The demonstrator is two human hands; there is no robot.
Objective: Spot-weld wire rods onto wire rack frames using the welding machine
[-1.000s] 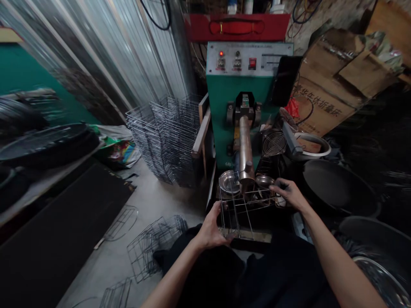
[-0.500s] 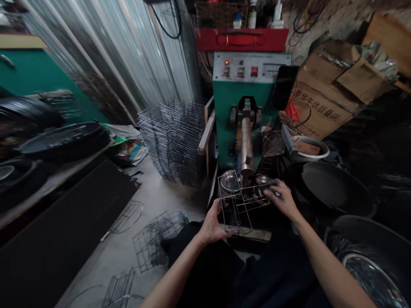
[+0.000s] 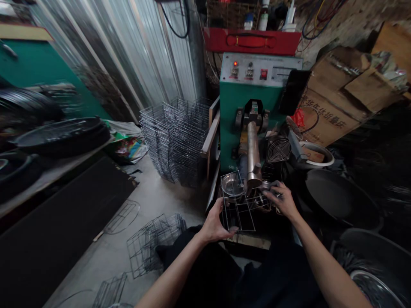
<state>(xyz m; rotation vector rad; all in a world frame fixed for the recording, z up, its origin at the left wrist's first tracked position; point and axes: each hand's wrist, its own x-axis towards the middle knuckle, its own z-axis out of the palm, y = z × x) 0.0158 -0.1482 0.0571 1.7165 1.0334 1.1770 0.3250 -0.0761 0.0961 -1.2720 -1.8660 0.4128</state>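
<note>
A small wire rack (image 3: 238, 213) is held up in front of the green machine (image 3: 231, 111), just below its metal cylinder (image 3: 253, 154). My left hand (image 3: 214, 223) grips the rack's left side, thumb up and fingers beneath. At the rack's right end, my right hand (image 3: 282, 200) has its fingers closed on the wires; the fingertips are dark and partly hard to make out. Behind the rack sits a shiny metal bowl (image 3: 232, 185), with a second small metal dish (image 3: 265, 185) close to my right fingers.
Nested wire baskets (image 3: 175, 141) stand in a tall stack left of the machine. More wire frames (image 3: 150, 244) lie on the floor near my left leg. Black pans (image 3: 340, 196) and a cardboard box (image 3: 334, 102) are on the right. A dark board (image 3: 64, 231) slants at left.
The view has shifted a little, so the machine appears farther right. The rack has tilted slightly and its right end sits lower under the cylinder. Both hands keep their hold.
</note>
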